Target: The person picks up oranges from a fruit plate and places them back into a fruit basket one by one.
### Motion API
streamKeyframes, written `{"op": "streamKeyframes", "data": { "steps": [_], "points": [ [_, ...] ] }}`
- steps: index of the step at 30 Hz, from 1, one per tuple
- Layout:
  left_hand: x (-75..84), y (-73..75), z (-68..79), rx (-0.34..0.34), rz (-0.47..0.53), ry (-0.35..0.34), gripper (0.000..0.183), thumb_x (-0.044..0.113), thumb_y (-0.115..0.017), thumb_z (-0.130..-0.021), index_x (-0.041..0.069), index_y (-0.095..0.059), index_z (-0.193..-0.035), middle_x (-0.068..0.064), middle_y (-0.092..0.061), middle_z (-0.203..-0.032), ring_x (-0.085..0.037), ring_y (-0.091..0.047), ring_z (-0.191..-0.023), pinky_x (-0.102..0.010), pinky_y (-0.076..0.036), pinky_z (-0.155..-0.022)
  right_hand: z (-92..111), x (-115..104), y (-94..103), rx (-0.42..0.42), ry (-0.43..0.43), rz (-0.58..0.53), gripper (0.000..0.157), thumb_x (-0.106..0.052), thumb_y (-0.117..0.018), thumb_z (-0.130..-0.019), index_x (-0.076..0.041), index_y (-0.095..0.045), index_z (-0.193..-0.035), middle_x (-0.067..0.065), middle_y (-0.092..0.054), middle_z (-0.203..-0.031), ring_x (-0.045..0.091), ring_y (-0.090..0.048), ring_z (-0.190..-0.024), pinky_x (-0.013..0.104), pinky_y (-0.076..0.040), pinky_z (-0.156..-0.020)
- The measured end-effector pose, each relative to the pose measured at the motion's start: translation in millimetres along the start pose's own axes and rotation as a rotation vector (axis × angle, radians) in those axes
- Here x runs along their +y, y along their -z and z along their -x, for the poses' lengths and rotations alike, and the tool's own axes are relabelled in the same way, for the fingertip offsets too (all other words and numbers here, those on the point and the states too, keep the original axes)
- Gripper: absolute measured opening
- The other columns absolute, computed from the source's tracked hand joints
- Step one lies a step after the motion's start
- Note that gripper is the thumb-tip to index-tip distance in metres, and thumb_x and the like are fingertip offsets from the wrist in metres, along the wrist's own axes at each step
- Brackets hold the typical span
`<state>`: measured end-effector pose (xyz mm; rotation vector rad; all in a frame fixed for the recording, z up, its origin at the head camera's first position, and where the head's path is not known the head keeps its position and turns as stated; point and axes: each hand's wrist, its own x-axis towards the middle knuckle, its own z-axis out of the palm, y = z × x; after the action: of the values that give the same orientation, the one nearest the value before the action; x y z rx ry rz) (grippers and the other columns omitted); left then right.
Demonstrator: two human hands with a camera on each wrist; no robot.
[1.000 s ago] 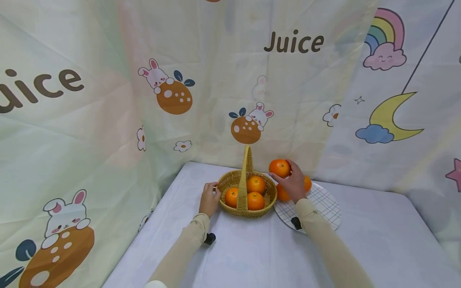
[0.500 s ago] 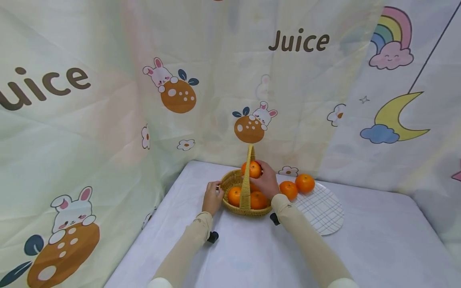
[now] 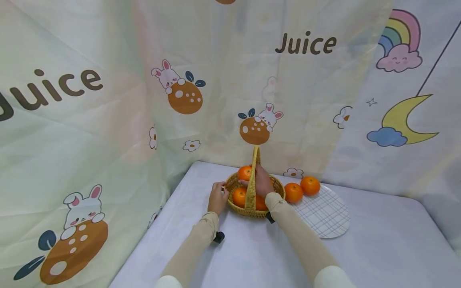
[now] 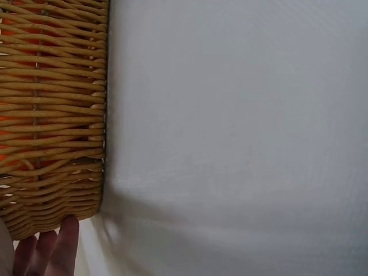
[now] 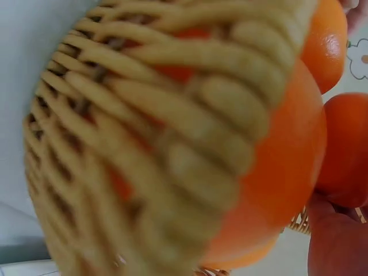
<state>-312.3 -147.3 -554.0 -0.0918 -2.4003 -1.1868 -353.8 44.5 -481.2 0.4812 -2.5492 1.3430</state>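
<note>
A yellow woven basket (image 3: pixel 253 215) with a tall handle (image 3: pixel 252 188) stands on the table with several oranges in it. My left hand (image 3: pixel 217 199) grips its left rim; in the left wrist view those fingers (image 4: pixel 64 247) lie against the wicker. The right hand (image 3: pixel 264 183) reaches in under the handle and holds an orange (image 3: pixel 244 173) over the basket's back left part. Below it sit a front left orange (image 3: pixel 239 197) and a front right orange (image 3: pixel 261 203), partly covered by the handle and hand. The right wrist view shows wicker (image 5: pixel 172 115) close up beside a large orange (image 5: pixel 276 178).
Right of the basket lies a round white plate (image 3: pixel 329 216) with a grid pattern. Two oranges rest at its back left: a nearer orange (image 3: pixel 293 193) and a farther orange (image 3: pixel 310 185). A printed cloth backdrop (image 3: pixel 216 132) rises behind the white-covered table (image 3: pixel 245 256).
My right hand has carried the orange from above the plate leftward, under the handle and down into the basket. The left hand keeps its place at the rim. The head view has shifted slightly.
</note>
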Motion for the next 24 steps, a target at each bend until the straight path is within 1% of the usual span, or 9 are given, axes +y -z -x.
{"op": "streamKeyframes", "data": {
  "steps": [4, 8, 11, 15, 20, 24],
  "points": [
    [-0.5, 0.0, 3.0, 0.021, -0.029, 0.0, 0.028, 0.001, -0.058, -0.091, 0.001, -0.062, -0.118, -0.012, -0.054, -0.113, -0.024, -0.059, -0.096, -0.037, -0.052, -0.08, -2.3, 1.6, -7.5, -0.014, 0.002, -0.006, 0.072, -0.031, -0.083, -0.077, -0.002, -0.049, -0.132, 0.018, -0.053, -0.124, 0.036, -0.053, -0.112, 0.052, -0.044, -0.095],
    [1.3, 0.4, 1.7, 0.024, -0.047, -0.01, 0.027, 0.002, -0.058, -0.092, 0.002, -0.061, -0.119, -0.012, -0.054, -0.113, -0.023, -0.06, -0.096, -0.035, -0.052, -0.08, -5.6, 7.6, -13.6, 0.005, -0.019, -0.006, 0.072, -0.03, -0.083, -0.077, -0.004, -0.048, -0.134, 0.019, -0.049, -0.126, 0.036, -0.051, -0.113, 0.053, -0.043, -0.095],
    [4.1, 0.1, 0.7, 0.025, -0.046, -0.017, 0.028, 0.002, -0.058, -0.092, 0.002, -0.06, -0.119, -0.012, -0.054, -0.114, -0.023, -0.059, -0.097, -0.036, -0.052, -0.081, -6.7, 12.9, -15.5, 0.028, -0.008, 0.009, 0.074, -0.032, -0.083, -0.077, -0.003, -0.048, -0.136, 0.019, -0.05, -0.127, 0.036, -0.052, -0.113, 0.053, -0.044, -0.095],
    [4.9, -0.1, 0.6, 0.023, -0.054, -0.006, 0.028, 0.002, -0.058, -0.092, 0.002, -0.06, -0.12, -0.011, -0.054, -0.115, -0.023, -0.059, -0.098, -0.036, -0.052, -0.081, -6.2, 16.5, -16.5, 0.025, -0.005, 0.01, 0.076, -0.033, -0.082, -0.077, 0.0, -0.047, -0.137, 0.02, -0.052, -0.126, 0.036, -0.054, -0.112, 0.052, -0.045, -0.094],
    [2.6, -1.1, -0.6, 0.015, -0.049, -0.001, 0.028, 0.003, -0.057, -0.092, 0.003, -0.059, -0.121, -0.011, -0.054, -0.115, -0.023, -0.059, -0.098, -0.035, -0.052, -0.083, -5.6, 16.5, -18.8, -0.006, -0.045, -0.044, 0.077, -0.031, -0.081, -0.079, -0.005, -0.045, -0.141, 0.018, -0.05, -0.131, 0.036, -0.054, -0.114, 0.053, -0.046, -0.093],
    [0.9, -2.1, -0.7, 0.02, -0.047, 0.0, 0.028, 0.004, -0.057, -0.092, 0.004, -0.06, -0.121, -0.011, -0.054, -0.115, -0.022, -0.059, -0.098, -0.035, -0.052, -0.082, -5.4, 15.2, -20.2, -0.028, -0.062, -0.083, 0.074, -0.028, -0.081, -0.079, -0.01, -0.046, -0.141, 0.016, -0.046, -0.135, 0.036, -0.053, -0.116, 0.055, -0.046, -0.092]
  ]
}}
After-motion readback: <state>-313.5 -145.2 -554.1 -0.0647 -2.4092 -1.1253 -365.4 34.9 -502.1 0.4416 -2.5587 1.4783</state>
